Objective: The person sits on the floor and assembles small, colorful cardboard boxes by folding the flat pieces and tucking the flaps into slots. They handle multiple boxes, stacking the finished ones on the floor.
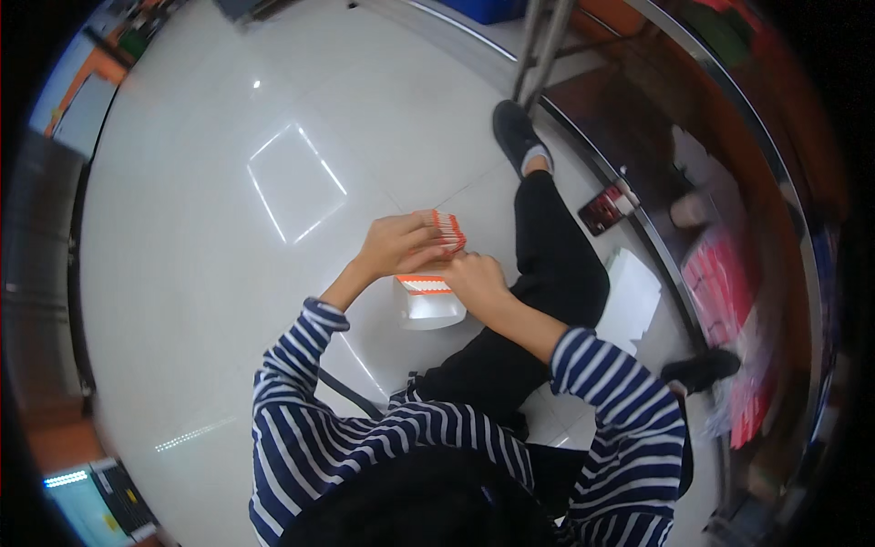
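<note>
A stack of thin white pieces with orange edges [448,230] is held up in front of my body, above the floor. My left hand [401,244] lies over its left side with the fingers curled round it. My right hand [478,281] is closed at the near right edge of the stack, its fingertips hidden from view. Just below both hands is a pale, shiny sheet or packet with an orange-striped upper edge [430,305]. Whether it is joined to the stack I cannot tell.
Pale glossy floor tiles [200,301] spread out to the left. My outstretched leg in black trousers [556,246] lies to the right. Beyond it are white papers [631,296], a phone [606,208], a metal-edged shelf and pink plastic-wrapped packs [720,283].
</note>
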The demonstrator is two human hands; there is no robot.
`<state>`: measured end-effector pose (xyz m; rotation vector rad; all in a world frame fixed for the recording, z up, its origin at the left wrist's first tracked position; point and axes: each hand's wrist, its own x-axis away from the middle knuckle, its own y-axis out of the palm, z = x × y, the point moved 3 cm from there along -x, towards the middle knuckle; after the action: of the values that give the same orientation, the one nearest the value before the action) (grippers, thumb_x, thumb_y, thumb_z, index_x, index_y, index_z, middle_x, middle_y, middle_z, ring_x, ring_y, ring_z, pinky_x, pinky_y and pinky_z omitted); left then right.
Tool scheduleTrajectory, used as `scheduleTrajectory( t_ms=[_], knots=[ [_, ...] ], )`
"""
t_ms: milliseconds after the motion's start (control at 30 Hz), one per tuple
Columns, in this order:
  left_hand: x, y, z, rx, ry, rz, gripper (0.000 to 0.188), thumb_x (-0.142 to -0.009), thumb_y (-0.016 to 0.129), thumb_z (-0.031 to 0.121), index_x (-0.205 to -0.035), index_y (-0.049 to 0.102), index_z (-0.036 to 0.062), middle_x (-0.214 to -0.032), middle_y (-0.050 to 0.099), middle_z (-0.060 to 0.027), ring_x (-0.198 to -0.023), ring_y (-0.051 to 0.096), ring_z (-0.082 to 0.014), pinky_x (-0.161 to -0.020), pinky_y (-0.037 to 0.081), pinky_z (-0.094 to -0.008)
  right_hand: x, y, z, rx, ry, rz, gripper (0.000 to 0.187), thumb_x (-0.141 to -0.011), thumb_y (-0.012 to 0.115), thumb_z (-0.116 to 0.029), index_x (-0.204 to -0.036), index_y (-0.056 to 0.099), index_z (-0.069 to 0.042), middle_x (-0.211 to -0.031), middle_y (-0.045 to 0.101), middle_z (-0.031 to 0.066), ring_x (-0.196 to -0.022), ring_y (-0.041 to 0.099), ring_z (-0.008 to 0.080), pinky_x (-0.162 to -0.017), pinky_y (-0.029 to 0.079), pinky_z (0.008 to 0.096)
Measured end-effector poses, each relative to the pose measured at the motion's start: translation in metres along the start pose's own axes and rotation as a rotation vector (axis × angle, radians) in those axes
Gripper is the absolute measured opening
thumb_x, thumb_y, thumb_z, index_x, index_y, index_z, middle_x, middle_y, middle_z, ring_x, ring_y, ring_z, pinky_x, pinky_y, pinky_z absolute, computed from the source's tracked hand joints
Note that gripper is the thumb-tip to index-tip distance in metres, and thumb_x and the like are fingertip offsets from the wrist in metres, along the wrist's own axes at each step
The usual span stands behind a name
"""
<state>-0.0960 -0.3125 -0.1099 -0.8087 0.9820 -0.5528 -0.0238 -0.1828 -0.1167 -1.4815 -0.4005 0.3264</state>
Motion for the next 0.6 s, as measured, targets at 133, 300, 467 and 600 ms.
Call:
scheduleTrajectory(
  t_ms=[133, 300, 467, 600],
  knots=[
    [0.028, -0.017, 0.012, 0.094, -0.326, 0.554, 0.037, -0.086, 0.045, 0.037, -0.098, 0.058, 0.0052, -0.088, 0.057, -0.0124, -0.093, 0.052, -0.0306, -0.082, 0.039, -0.0425, -0.015, -0.002, 0.001, -0.126, 0.165, -0.163, 0.007, -0.070, 0.062, -0.008, -0.073, 0.067, -0.013, -0.077, 0.065, 0.0031, -0.075, 0.065, 0.0169, -0.057, 0.052, 0.0295],
    [0.144, 0.055, 0.071, 0.173, -0.407, -0.046, 0.046, -0.080, 0.058, 0.031, -0.113, 0.048, 0.0010, -0.119, 0.044, -0.0213, -0.106, 0.046, -0.0378, -0.091, 0.036, -0.0451, -0.021, -0.018, 0.006, -0.162, 0.209, -0.305, 0.013, -0.072, 0.065, -0.012, -0.084, 0.069, -0.011, -0.083, 0.066, 0.0003, -0.077, 0.065, 0.0170, -0.053, 0.052, 0.0324],
    [0.111, 0.096, 0.092, -0.071, -0.508, -0.291, 0.055, -0.075, 0.062, 0.039, -0.117, 0.048, 0.0061, -0.126, 0.043, -0.0170, -0.112, 0.044, -0.0389, -0.088, 0.041, -0.0463, -0.009, -0.049, 0.016, -0.340, 0.103, -0.208, 0.021, -0.066, 0.072, -0.018, -0.085, 0.068, -0.012, -0.081, 0.065, 0.0032, -0.077, 0.064, 0.0178, -0.057, 0.052, 0.0312],
    [0.094, 0.095, 0.086, -0.258, -0.530, -0.486, 0.059, -0.072, 0.062, 0.044, -0.118, 0.049, 0.0087, -0.120, 0.047, -0.0149, -0.112, 0.043, -0.0377, -0.079, 0.046, -0.0463, 0.004, -0.060, 0.009, -0.249, 0.008, 0.372, 0.024, -0.060, 0.075, -0.023, -0.075, 0.066, -0.008, -0.077, 0.064, 0.0062, -0.081, 0.064, 0.0198, -0.056, 0.051, 0.0302]
  ],
)
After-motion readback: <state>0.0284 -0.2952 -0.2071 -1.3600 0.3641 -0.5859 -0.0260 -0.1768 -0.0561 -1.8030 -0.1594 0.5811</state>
